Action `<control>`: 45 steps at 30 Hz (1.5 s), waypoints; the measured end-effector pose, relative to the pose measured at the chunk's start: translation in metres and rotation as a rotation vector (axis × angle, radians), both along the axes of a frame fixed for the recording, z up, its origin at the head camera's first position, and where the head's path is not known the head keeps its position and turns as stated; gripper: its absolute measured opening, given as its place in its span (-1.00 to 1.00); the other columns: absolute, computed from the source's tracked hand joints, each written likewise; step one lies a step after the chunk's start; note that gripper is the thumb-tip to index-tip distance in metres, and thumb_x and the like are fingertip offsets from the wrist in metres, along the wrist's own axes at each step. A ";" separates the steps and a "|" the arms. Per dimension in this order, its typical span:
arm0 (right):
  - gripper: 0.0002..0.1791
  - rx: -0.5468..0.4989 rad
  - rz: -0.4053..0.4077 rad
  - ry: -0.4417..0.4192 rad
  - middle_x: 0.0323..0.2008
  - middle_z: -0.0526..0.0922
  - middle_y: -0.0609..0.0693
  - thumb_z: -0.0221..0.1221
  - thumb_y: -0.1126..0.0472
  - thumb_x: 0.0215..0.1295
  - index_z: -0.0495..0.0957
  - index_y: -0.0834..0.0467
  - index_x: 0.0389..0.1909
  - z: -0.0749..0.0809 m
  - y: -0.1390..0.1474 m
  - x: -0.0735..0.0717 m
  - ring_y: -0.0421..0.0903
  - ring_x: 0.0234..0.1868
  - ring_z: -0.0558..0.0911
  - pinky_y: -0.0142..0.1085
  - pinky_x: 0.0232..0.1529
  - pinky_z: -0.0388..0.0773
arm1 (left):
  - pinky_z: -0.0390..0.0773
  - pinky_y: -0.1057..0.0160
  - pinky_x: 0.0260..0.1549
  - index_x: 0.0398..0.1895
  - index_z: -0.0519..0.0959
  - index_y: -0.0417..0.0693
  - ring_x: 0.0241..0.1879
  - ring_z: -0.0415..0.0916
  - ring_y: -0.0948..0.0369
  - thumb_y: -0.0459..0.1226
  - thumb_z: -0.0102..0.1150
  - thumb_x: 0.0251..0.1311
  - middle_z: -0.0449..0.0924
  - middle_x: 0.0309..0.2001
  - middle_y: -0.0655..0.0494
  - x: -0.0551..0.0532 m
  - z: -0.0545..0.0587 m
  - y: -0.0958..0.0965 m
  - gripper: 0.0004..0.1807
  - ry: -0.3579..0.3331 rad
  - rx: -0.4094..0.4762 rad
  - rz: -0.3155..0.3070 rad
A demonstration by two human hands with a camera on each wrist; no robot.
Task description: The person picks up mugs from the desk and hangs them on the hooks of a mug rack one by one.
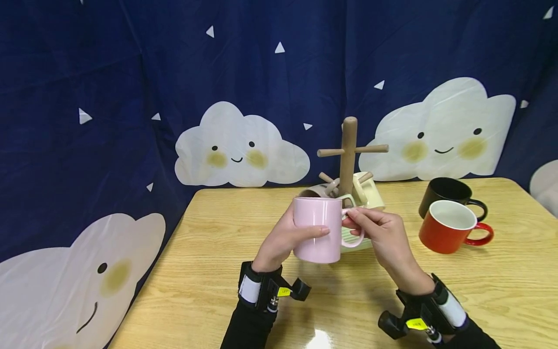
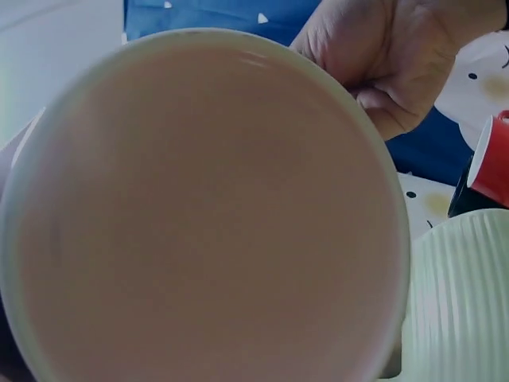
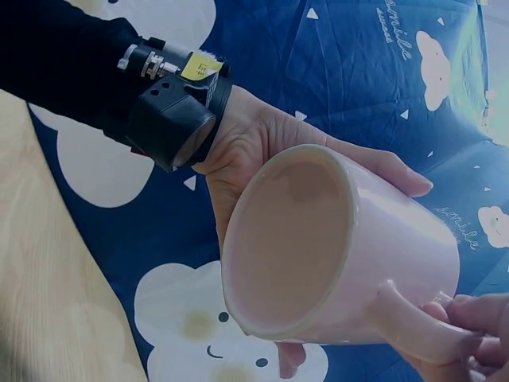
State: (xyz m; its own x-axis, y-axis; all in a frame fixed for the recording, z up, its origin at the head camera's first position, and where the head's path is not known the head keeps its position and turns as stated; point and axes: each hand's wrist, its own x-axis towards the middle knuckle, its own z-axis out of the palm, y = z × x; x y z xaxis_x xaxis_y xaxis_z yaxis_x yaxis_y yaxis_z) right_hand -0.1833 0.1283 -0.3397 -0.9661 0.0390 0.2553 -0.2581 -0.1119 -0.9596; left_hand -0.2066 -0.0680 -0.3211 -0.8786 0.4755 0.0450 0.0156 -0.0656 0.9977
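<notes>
A pink mug (image 1: 317,249) is held up over the table, in front of a wooden mug tree (image 1: 349,133). My left hand (image 1: 281,237) grips its body from the left, with the thumb across the near side. At the right, my right hand (image 1: 390,237) pinches the mug's handle (image 1: 357,240) between thumb and fingers. The mug's round base (image 2: 199,207) fills most of the left wrist view. In the right wrist view the base (image 3: 286,247) faces the camera, with the left hand behind the body.
On the tree's lower pegs hang a cream mug (image 1: 375,194) and a greyish mug (image 1: 311,191). A pale green ribbed mug (image 2: 461,294) is partly hidden behind the pink one. A black mug (image 1: 429,191) and a red mug (image 1: 440,235) stand upright at the table's right.
</notes>
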 end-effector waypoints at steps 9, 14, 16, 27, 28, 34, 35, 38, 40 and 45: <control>-0.81 0.048 -0.030 -0.021 -0.52 0.70 -0.26 0.16 0.22 0.24 0.65 -0.16 -0.43 0.001 -0.001 -0.001 -0.33 -0.44 0.65 -0.49 -0.40 0.57 | 0.56 0.03 -0.16 0.20 0.30 0.05 -0.11 0.53 0.10 -0.30 0.25 -0.05 0.45 0.02 -0.11 -0.001 -0.002 0.000 -0.35 -0.030 0.012 -0.008; -0.80 0.052 -0.036 -0.030 -0.53 0.69 -0.26 0.17 0.23 0.23 0.64 -0.16 -0.45 0.003 -0.001 -0.003 -0.33 -0.44 0.66 -0.49 -0.40 0.58 | 0.55 0.03 -0.14 0.22 0.28 -0.01 -0.11 0.52 0.10 -0.32 0.23 -0.06 0.43 0.04 -0.14 -0.002 -0.004 0.001 -0.33 -0.063 0.058 -0.015; -0.82 0.054 -0.035 -0.036 -0.53 0.69 -0.26 0.17 0.22 0.22 0.64 -0.15 -0.44 0.004 -0.001 -0.003 -0.33 -0.43 0.67 -0.49 -0.38 0.58 | 0.55 0.03 -0.14 0.22 0.28 0.00 -0.11 0.52 0.10 -0.31 0.23 -0.06 0.43 0.04 -0.13 -0.003 -0.005 0.001 -0.32 -0.071 0.059 -0.011; -0.40 0.199 0.003 -0.062 -0.31 0.66 -0.34 -0.01 -0.05 0.34 0.41 0.43 0.07 0.012 0.017 -0.010 -0.38 -0.21 0.65 -0.50 -0.16 0.55 | 0.54 0.03 -0.14 0.22 0.25 -0.07 -0.10 0.49 0.10 -0.27 0.24 -0.08 0.41 0.04 -0.14 -0.005 -0.005 -0.001 -0.30 -0.061 0.065 0.026; -0.38 0.158 0.001 -0.055 -0.30 0.66 -0.32 -0.02 -0.07 0.34 0.40 0.43 0.09 0.013 0.022 -0.011 -0.38 -0.21 0.65 -0.50 -0.16 0.55 | 0.54 0.04 -0.14 0.22 0.25 -0.08 -0.11 0.49 0.10 -0.26 0.24 -0.08 0.41 0.04 -0.13 -0.006 -0.005 -0.001 -0.30 -0.060 0.076 0.034; -0.56 -0.227 0.051 0.056 -0.31 0.72 -0.06 -0.08 -0.05 0.36 0.58 0.21 -0.13 0.023 0.058 -0.014 -0.24 -0.23 0.69 -0.45 -0.21 0.55 | 0.52 0.13 -0.18 0.22 0.20 -0.21 -0.14 0.50 0.15 -0.19 0.19 -0.10 0.41 -0.02 -0.05 -0.019 -0.002 -0.004 -0.26 -0.043 0.242 0.087; -0.58 -0.273 0.060 0.071 -0.32 0.73 -0.02 -0.09 -0.04 0.36 0.60 0.19 -0.18 0.024 0.063 -0.014 -0.22 -0.23 0.70 -0.44 -0.22 0.56 | 0.52 0.14 -0.18 0.22 0.19 -0.22 -0.14 0.49 0.15 -0.17 0.20 -0.12 0.41 -0.03 -0.04 -0.023 0.000 -0.004 -0.23 -0.045 0.278 0.106; -0.56 -0.342 0.071 0.094 -0.33 0.73 0.03 -0.10 -0.01 0.38 0.60 0.24 -0.21 0.027 0.073 -0.013 -0.17 -0.24 0.70 -0.40 -0.24 0.57 | 0.52 0.16 -0.19 0.22 0.18 -0.21 -0.14 0.47 0.16 -0.05 0.35 -0.27 0.40 -0.05 0.00 -0.034 0.008 -0.003 -0.07 -0.081 0.404 0.184; -0.56 -0.366 0.083 0.103 -0.34 0.73 0.05 -0.11 0.00 0.39 0.61 0.26 -0.23 0.028 0.076 -0.013 -0.15 -0.26 0.71 -0.39 -0.26 0.58 | 0.52 0.20 -0.20 0.21 0.18 -0.18 -0.13 0.46 0.18 0.01 0.48 -0.43 0.40 -0.07 0.03 -0.041 0.013 -0.001 0.06 -0.120 0.505 0.216; -0.55 -0.374 0.111 0.086 -0.35 0.73 0.05 -0.11 -0.01 0.38 0.62 0.25 -0.27 0.030 0.077 -0.012 -0.15 -0.26 0.71 -0.39 -0.27 0.59 | 0.55 0.30 -0.26 0.15 0.22 -0.08 -0.17 0.48 0.22 0.01 0.61 -0.71 0.42 -0.10 0.06 -0.059 0.020 0.002 0.16 -0.236 0.681 0.207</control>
State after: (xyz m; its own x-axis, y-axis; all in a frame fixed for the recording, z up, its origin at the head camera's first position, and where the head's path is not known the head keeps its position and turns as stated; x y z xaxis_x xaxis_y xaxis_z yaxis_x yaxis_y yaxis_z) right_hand -0.1955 0.2055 -0.3100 -0.9454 0.0413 0.3233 -0.3024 -0.4815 -0.8226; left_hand -0.2660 -0.0660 -0.3014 -0.9699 0.2332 0.0698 -0.1141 -0.6888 0.7159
